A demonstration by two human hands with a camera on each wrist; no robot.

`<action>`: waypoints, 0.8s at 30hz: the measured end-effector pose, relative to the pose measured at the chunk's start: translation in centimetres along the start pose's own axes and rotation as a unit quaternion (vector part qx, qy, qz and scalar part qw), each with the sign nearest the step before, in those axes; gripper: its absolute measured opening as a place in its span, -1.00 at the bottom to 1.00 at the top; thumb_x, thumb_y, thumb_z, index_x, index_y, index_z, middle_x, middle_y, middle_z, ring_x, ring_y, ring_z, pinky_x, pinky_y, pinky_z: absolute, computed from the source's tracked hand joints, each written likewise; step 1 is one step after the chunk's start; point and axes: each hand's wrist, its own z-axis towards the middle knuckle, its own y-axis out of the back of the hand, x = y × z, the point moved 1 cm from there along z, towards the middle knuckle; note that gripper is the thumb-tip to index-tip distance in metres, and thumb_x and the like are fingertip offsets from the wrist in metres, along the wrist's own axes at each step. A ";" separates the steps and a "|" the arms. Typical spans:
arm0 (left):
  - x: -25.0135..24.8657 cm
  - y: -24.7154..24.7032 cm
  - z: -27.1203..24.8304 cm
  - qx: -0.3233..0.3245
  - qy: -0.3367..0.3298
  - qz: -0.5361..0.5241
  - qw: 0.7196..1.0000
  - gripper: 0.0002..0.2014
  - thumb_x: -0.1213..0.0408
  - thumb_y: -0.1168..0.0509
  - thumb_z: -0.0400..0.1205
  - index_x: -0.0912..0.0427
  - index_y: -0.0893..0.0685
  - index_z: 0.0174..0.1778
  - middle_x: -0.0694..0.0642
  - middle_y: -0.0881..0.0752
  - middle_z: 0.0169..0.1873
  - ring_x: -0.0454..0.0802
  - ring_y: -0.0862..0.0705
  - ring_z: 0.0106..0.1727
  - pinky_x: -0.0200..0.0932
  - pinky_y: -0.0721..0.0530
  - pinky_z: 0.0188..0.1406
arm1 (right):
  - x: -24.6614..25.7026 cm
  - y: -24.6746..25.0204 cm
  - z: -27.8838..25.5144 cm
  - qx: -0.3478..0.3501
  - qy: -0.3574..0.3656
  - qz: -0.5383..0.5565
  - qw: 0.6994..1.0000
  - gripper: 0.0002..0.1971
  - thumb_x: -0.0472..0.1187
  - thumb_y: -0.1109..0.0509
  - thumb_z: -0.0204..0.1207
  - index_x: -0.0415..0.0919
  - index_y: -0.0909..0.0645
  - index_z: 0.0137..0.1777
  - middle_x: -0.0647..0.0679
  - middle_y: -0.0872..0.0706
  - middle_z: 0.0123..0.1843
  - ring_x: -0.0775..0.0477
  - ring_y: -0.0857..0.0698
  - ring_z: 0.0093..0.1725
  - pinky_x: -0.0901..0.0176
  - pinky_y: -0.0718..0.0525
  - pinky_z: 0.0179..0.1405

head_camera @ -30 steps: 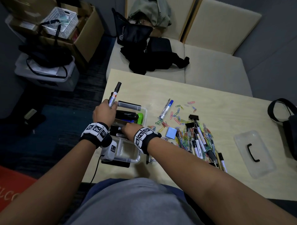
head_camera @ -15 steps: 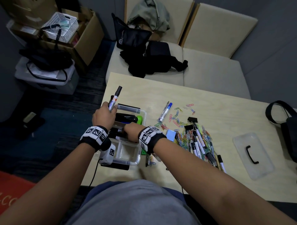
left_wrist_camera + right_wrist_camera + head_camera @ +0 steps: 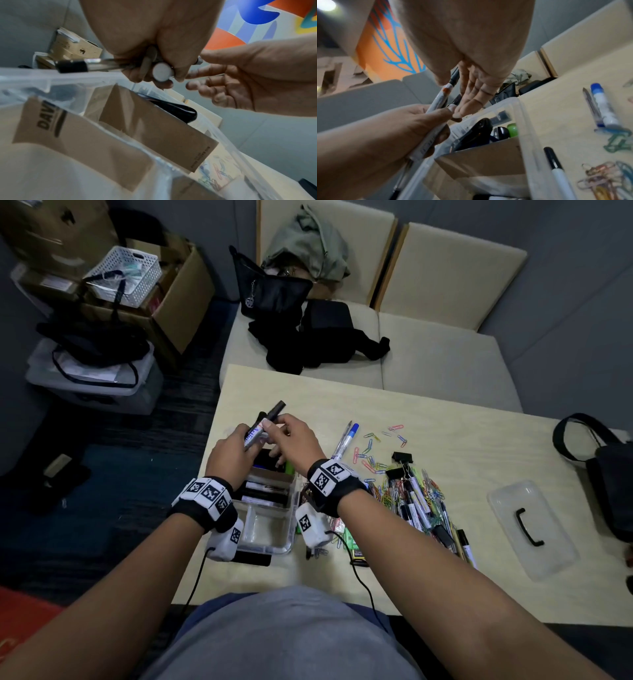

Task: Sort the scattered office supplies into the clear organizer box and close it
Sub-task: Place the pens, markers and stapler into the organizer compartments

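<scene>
Black "DAV" on brown cardboard divider (image 3: pixel 82 142) in clear organizer box (image 3: pixel 25 81)

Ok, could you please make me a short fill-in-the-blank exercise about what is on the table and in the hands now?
1. The left hand grips a marker with a ____ cap.
2. The white pen beside the paper clips has a ____ cap.
3. The clear lid lies on the table, on the person's ____ of the organizer box.
4. The organizer box stands ____, without its lid.

Missing words: black; blue; right; open.
</scene>
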 end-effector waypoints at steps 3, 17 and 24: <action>-0.6 -0.1 -0.3 0.017 -0.024 0.026 0.999 -0.84 0.11 -0.29 0.63 0.05 -0.46 -0.02 0.12 -0.66 -0.31 0.19 -0.63 -0.30 0.05 -0.65 -0.32 | -0.1 -0.1 0.2 -0.028 -0.004 0.040 0.999 -0.71 0.01 -0.40 0.62 -0.24 -0.65 0.08 -0.10 -0.74 -0.23 -0.08 -0.72 -0.36 0.00 -0.73 -0.46; -1.0 0.5 -0.6 0.055 -0.015 -0.092 0.994 -0.68 -0.07 -0.08 0.75 0.11 -0.56 0.10 0.07 -0.70 -0.24 -0.02 -0.64 -0.24 -0.12 -0.48 -0.34 | -1.1 1.8 1.3 -0.097 -0.084 0.133 0.983 -0.72 0.14 -0.24 0.59 -0.05 -0.51 0.05 -0.18 -0.63 -0.17 -0.32 -0.78 -0.22 -0.34 -0.77 -0.06; -2.2 0.0 0.0 0.131 -0.099 -0.077 0.983 -0.71 -0.03 -0.10 0.76 0.05 -0.63 -0.02 0.05 -0.75 -0.13 0.02 -0.71 -0.06 0.04 -0.65 0.01 | -1.2 0.4 0.5 -0.028 -0.057 0.131 0.989 -0.74 -0.14 -0.32 0.69 -0.30 -0.59 -0.18 -0.10 -0.58 -0.44 -0.06 -0.53 -0.50 0.10 -0.56 -0.45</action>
